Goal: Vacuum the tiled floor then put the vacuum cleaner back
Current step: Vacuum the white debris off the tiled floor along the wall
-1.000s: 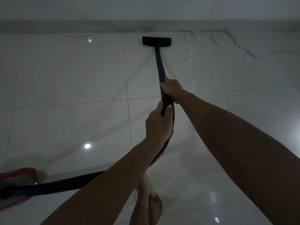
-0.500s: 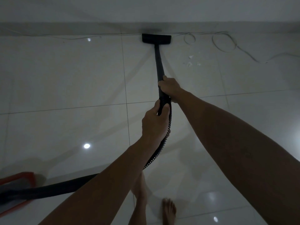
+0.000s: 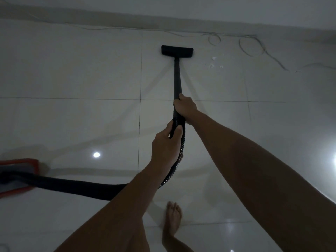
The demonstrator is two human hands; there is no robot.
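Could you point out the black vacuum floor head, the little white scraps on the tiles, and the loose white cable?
black vacuum floor head [image 3: 177, 51], head view, middle of its top.
small white scraps [image 3: 214, 61], head view, the cluster's centre.
thin white cable [image 3: 251, 46], head view, its larger loop.

**Item count: tiled floor area**

You have one vacuum wand [image 3: 177, 79] with one floor head [image 3: 177, 50], one ribbed hose [image 3: 87, 188], and one red-edged vacuum body [image 3: 20, 161]. You show two hands: left hand [image 3: 166, 144] and right hand [image 3: 185, 107]. One bare foot [image 3: 173, 217], one loose white cable [image 3: 252, 47], three small white scraps [image 3: 213, 61].
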